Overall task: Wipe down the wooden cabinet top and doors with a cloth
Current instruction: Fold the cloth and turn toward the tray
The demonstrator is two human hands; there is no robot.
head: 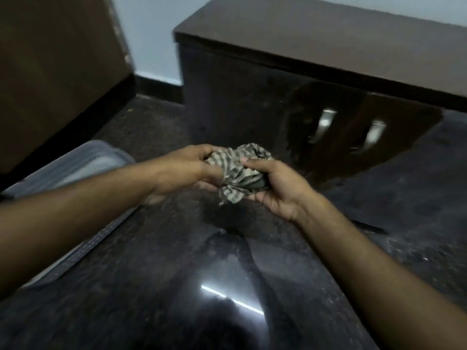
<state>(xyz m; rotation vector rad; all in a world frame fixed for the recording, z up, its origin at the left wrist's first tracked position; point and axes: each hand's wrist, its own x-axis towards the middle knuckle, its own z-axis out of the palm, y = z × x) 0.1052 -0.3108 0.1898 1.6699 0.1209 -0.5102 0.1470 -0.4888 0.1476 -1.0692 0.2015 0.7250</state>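
A crumpled striped cloth (pixel 240 170) is bunched between both my hands, in the middle of the view above the dark floor. My left hand (pixel 184 168) grips its left side with curled fingers. My right hand (pixel 275 185) holds its right side from below, thumb over the fabric. Beyond the hands stands the low dark wooden cabinet (pixel 328 41), its top running back to the right. Its doors (pixel 353 137) carry two pale handles (pixel 326 120) and look blurred.
A polished dark stone floor (pixel 202 286) reflects a strip light. A grey ribbed mat (pixel 75 168) lies at the left. A large brown wooden panel (pixel 50 59) stands at the far left, with pale blue wall (pixel 151 34) between it and the cabinet.
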